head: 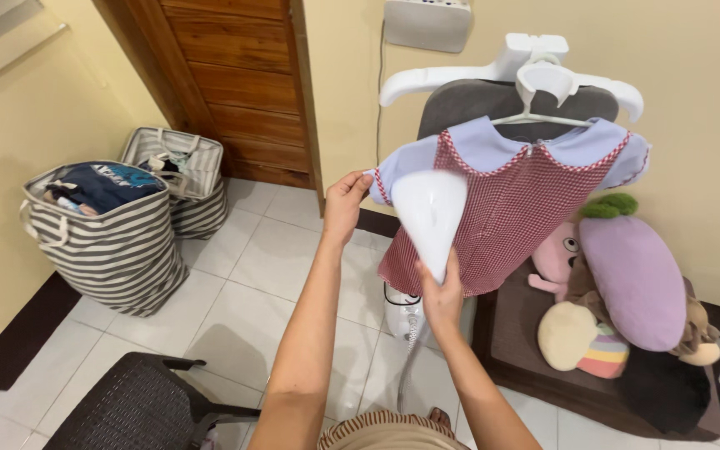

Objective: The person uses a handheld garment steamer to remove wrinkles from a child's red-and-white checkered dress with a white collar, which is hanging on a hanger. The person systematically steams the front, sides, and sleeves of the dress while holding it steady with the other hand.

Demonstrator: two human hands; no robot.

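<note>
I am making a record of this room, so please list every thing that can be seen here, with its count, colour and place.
dress: one, red-checked with pale blue collar and sleeves, on a hanger at centre
hanger: one, white, on the steamer stand
steamer head: one, white, in front of the dress
steamer base: one, white, on the floor under the dress
laundry baskets: two, grey-and-white striped, left by the door
door: one, brown wood, top left
soft toys: several, purple, pink and cream, right
chair: one, dark, bottom left
left hand: pinching the dress sleeve
right hand: holding the steamer head
</note>
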